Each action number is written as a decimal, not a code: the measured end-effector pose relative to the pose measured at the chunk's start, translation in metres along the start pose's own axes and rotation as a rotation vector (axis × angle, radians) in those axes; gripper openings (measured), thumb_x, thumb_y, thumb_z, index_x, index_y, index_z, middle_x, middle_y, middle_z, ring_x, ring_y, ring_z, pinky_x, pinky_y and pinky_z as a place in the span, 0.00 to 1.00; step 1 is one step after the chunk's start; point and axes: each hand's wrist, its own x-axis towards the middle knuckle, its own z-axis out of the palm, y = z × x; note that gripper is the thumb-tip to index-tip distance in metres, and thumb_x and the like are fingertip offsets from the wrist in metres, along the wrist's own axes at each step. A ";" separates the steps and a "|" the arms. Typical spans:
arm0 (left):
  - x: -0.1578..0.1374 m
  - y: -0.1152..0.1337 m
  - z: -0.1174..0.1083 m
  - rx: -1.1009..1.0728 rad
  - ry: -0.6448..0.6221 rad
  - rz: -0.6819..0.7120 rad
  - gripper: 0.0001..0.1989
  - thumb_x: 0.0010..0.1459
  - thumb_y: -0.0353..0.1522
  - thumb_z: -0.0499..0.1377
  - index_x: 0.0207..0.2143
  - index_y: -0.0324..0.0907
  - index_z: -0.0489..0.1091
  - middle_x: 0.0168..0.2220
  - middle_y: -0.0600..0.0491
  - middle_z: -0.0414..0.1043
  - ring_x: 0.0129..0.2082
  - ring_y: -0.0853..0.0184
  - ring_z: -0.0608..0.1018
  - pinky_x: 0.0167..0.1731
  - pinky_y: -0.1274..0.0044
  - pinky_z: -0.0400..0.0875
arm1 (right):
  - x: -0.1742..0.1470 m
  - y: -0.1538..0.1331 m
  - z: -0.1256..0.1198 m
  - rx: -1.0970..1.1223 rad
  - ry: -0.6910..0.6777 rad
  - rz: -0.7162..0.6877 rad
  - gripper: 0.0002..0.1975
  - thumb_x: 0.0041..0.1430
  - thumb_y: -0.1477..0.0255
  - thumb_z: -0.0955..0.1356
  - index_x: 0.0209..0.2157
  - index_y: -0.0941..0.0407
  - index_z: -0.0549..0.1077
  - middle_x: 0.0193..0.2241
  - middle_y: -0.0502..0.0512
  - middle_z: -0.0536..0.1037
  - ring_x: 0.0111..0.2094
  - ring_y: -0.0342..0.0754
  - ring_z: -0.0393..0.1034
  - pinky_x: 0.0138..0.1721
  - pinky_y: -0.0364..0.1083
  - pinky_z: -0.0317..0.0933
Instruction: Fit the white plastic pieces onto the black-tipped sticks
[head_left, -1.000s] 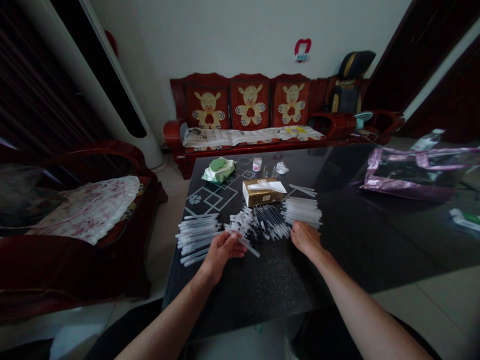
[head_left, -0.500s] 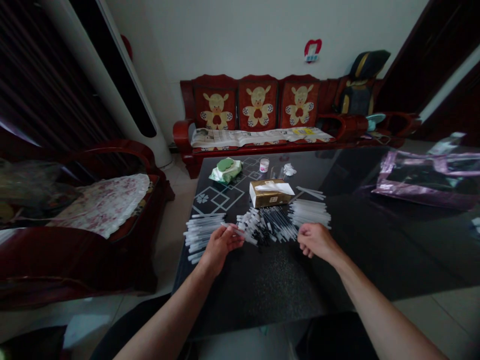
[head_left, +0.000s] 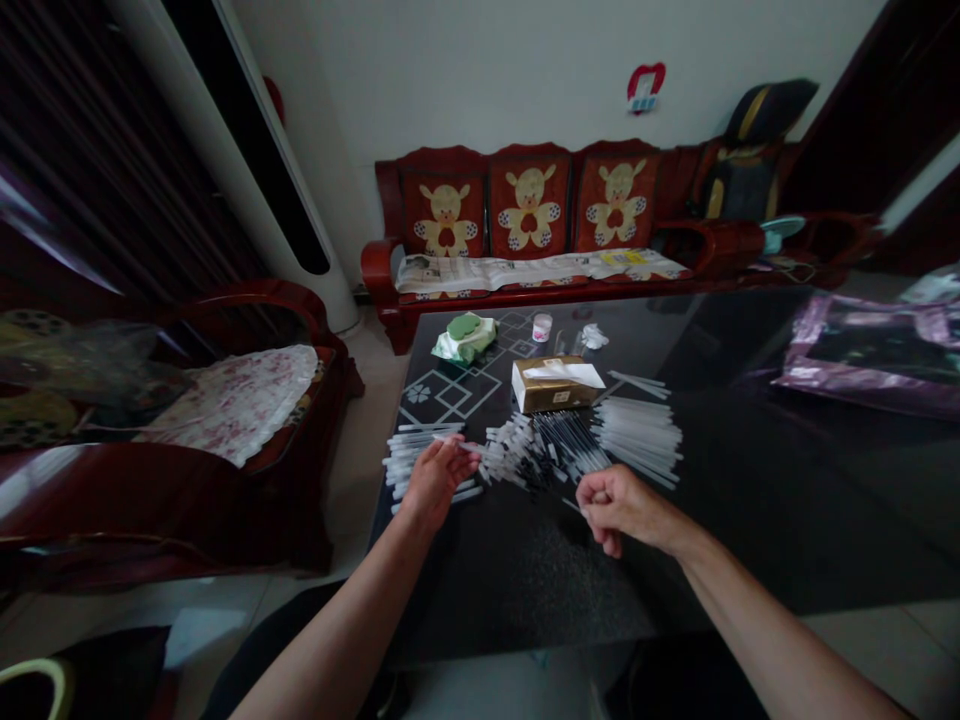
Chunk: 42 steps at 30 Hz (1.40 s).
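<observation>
My left hand is closed on a whitish pen barrel, which sticks out past the fingertips to the right. Beneath and beside it lies a pile of white pens. My right hand is curled in a pinch just above the table; a thin pen refill pokes out from its fingers to the left. Between the hands are a heap of small white and black pen parts and a row of dark thin refills. Frosted empty barrels are stacked behind my right hand.
On the dark glossy table stand a gold tissue box, a green wipes pack, a small white cup and a crumpled tissue. A purple-edged bag lies right. A red wooden sofa stands behind.
My right hand has moved left and nearer to me, away from the barrels, with a thin refill now showing in its fingers. The barrel in my left hand has turned. The view has shifted slightly.
</observation>
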 end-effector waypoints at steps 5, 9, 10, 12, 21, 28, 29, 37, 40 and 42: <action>-0.001 -0.004 0.000 0.033 -0.027 -0.006 0.04 0.57 0.29 0.57 0.35 0.36 0.67 0.28 0.48 0.75 0.27 0.67 0.79 0.30 0.77 0.75 | 0.002 0.000 0.001 -0.022 -0.004 0.000 0.04 0.46 0.73 0.65 0.25 0.59 0.66 0.14 0.48 0.73 0.13 0.41 0.67 0.13 0.38 0.61; -0.003 -0.008 0.001 0.101 -0.065 0.014 0.10 0.53 0.34 0.61 0.35 0.37 0.68 0.29 0.49 0.75 0.28 0.67 0.79 0.30 0.76 0.74 | 0.004 0.003 0.003 -0.022 -0.022 -0.006 0.03 0.47 0.74 0.65 0.26 0.59 0.66 0.15 0.48 0.73 0.13 0.41 0.67 0.14 0.37 0.61; -0.004 -0.009 0.002 0.125 -0.079 0.020 0.11 0.52 0.35 0.63 0.34 0.36 0.68 0.29 0.49 0.75 0.28 0.67 0.79 0.30 0.77 0.74 | 0.005 0.004 0.005 -0.014 -0.024 -0.014 0.03 0.47 0.74 0.65 0.26 0.59 0.66 0.15 0.48 0.74 0.13 0.41 0.67 0.14 0.38 0.62; -0.007 -0.013 0.003 0.172 -0.124 0.012 0.14 0.50 0.37 0.65 0.34 0.35 0.70 0.29 0.49 0.75 0.28 0.68 0.78 0.30 0.78 0.73 | 0.009 0.008 0.010 0.017 -0.015 -0.038 0.04 0.48 0.73 0.65 0.27 0.59 0.66 0.16 0.48 0.74 0.14 0.41 0.68 0.14 0.38 0.63; -0.028 -0.032 0.016 0.295 -0.182 -0.071 0.14 0.46 0.35 0.67 0.33 0.37 0.70 0.26 0.52 0.74 0.26 0.67 0.78 0.28 0.77 0.73 | 0.023 0.017 0.038 0.135 0.028 -0.169 0.09 0.54 0.68 0.65 0.34 0.58 0.64 0.23 0.51 0.77 0.21 0.45 0.73 0.22 0.44 0.68; -0.020 -0.027 0.009 0.126 -0.132 -0.143 0.10 0.49 0.28 0.65 0.33 0.37 0.68 0.27 0.52 0.74 0.29 0.67 0.79 0.30 0.78 0.75 | 0.023 0.015 -0.001 -0.175 0.314 -0.158 0.12 0.57 0.68 0.60 0.38 0.59 0.69 0.22 0.52 0.74 0.20 0.44 0.71 0.20 0.41 0.62; -0.019 -0.025 0.008 0.099 -0.104 -0.155 0.08 0.50 0.27 0.64 0.33 0.37 0.68 0.27 0.53 0.74 0.29 0.68 0.79 0.30 0.78 0.75 | 0.023 0.015 -0.013 -0.282 0.444 -0.156 0.11 0.56 0.69 0.61 0.36 0.59 0.71 0.22 0.52 0.75 0.20 0.44 0.70 0.21 0.41 0.61; -0.014 -0.015 0.008 0.017 0.003 -0.171 0.04 0.54 0.24 0.59 0.33 0.36 0.67 0.23 0.54 0.72 0.25 0.68 0.79 0.26 0.79 0.75 | 0.029 0.023 -0.042 -0.827 0.689 -0.085 0.10 0.54 0.72 0.63 0.31 0.56 0.78 0.27 0.55 0.80 0.31 0.48 0.74 0.32 0.42 0.60; -0.014 -0.016 0.006 0.021 -0.016 -0.167 0.05 0.53 0.25 0.61 0.34 0.37 0.67 0.23 0.54 0.72 0.26 0.68 0.79 0.26 0.80 0.75 | 0.037 0.021 -0.027 -0.901 0.637 -0.112 0.11 0.56 0.72 0.64 0.33 0.55 0.78 0.31 0.55 0.81 0.35 0.48 0.74 0.35 0.42 0.60; -0.015 -0.016 0.005 0.022 -0.026 -0.161 0.06 0.53 0.25 0.61 0.34 0.36 0.67 0.24 0.53 0.72 0.26 0.69 0.79 0.26 0.80 0.75 | 0.042 0.020 -0.017 -0.941 0.596 -0.135 0.12 0.59 0.70 0.62 0.36 0.54 0.78 0.33 0.54 0.81 0.37 0.49 0.74 0.37 0.42 0.60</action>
